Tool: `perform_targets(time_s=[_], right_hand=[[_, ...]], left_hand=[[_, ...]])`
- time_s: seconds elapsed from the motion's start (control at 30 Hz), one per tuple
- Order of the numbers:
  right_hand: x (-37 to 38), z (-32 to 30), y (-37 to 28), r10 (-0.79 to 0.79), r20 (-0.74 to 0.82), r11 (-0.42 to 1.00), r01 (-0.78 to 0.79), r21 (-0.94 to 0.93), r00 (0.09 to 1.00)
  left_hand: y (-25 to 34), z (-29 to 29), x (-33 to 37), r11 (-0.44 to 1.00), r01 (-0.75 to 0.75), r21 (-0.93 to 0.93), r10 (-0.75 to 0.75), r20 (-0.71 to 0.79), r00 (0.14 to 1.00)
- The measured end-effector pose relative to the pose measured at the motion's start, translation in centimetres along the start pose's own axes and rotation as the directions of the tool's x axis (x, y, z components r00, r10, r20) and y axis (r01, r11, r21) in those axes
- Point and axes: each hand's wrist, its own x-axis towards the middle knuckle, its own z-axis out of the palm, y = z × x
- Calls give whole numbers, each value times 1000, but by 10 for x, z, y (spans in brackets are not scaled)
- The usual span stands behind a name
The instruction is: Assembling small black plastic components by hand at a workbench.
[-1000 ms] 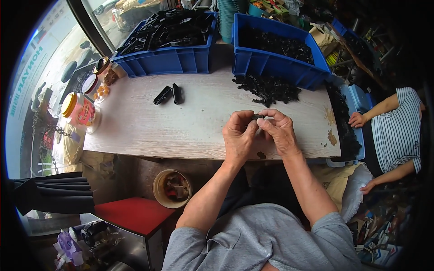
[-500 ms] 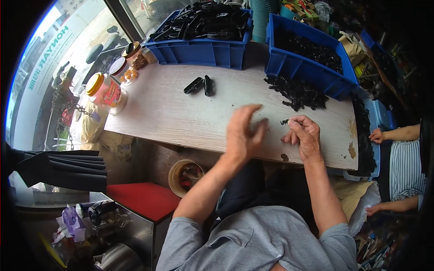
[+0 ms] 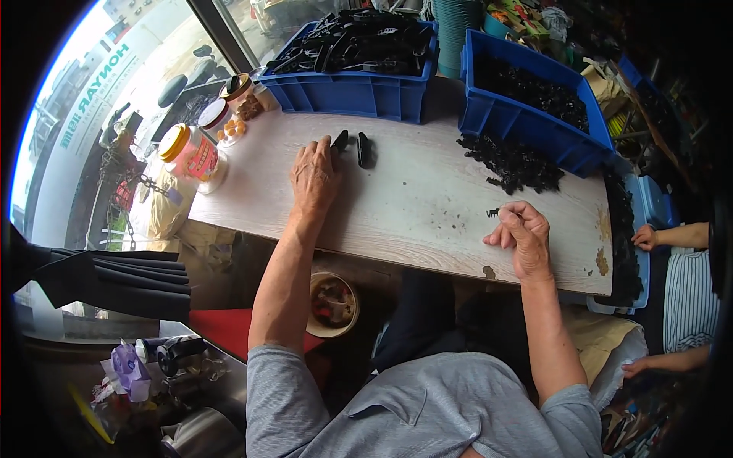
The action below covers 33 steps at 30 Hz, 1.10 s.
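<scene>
My left hand (image 3: 314, 177) reaches over the far left part of the table, its fingers at a narrow black plastic piece (image 3: 341, 140). The hand covers the near end of that piece, and the fingers look closed on it. A second, similar black piece (image 3: 363, 150) lies just to the right, untouched. Above the right side of the table, my right hand (image 3: 525, 238) pinches a small black toothed clip (image 3: 492, 213) between thumb and forefinger. Beyond that hand, a loose pile of such small black clips (image 3: 515, 164) lies on the pale table (image 3: 412, 206).
Blue crates stand at the back: one (image 3: 347, 95) heaped with long black pieces, another (image 3: 527, 141) with small black parts. Jars (image 3: 191, 153) line the left edge. A bucket (image 3: 334, 305) sits below the table. A co-worker's hand (image 3: 645, 237) rests at the right.
My left hand has swung left and away from me, from near the right hand to the black piece. The right hand still pinches the clip. The view has shifted slightly.
</scene>
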Motion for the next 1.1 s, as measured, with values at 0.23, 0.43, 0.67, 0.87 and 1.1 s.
perform_targets(time_s=[0.23,0.43,0.67,0.87,1.1], right_hand=[[-1,-1,0,5,2,1000,-5,-6,1000],[-1,-3,2,-9,-7,1000,9,4,1000],[0,-2,2,-5,-24,1000,5,4,1000],[-1,-1,2,-3,-16,1000,3,6,1000],[-1,-4,0,-13,-29,1000,13,4,1000]], left_hand=[[-4,-1,-4,990,-127,-64,123,-58,991],[5,-2,-2,994,-106,25,107,-36,994],[-1,2,-2,992,-122,-36,119,-84,989],[-1,2,0,982,-162,-95,152,-98,983],[32,-6,-29,759,43,-649,-166,-129,978]])
